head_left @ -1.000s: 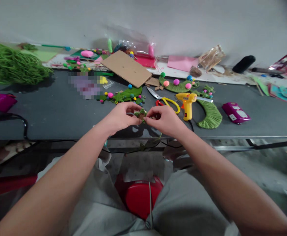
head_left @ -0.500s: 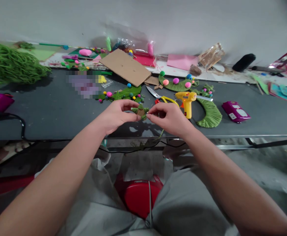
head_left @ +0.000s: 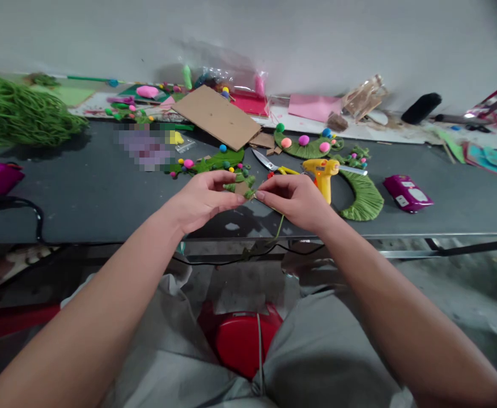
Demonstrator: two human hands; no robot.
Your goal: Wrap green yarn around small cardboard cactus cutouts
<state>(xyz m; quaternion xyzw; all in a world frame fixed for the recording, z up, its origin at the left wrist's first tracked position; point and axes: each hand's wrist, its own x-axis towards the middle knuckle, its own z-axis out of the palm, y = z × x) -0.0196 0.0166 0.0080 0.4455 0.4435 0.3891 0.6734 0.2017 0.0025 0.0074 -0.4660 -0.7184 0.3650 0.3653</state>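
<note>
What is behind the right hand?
Scissors and a glue gun show beyond the right hand; part of the scissors is covered by it and cannot be seen.

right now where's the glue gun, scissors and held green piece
Glue gun [head_left: 324,180], head view, on its upper handle.
Scissors [head_left: 267,161], head view, on the blades.
Held green piece [head_left: 241,187], head view, on its brown middle.

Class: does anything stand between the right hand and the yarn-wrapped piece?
Nothing visible does: the right hand is close beside the yarn-wrapped piece, which the left hand holds. The scissors lie beyond, not between.
</note>
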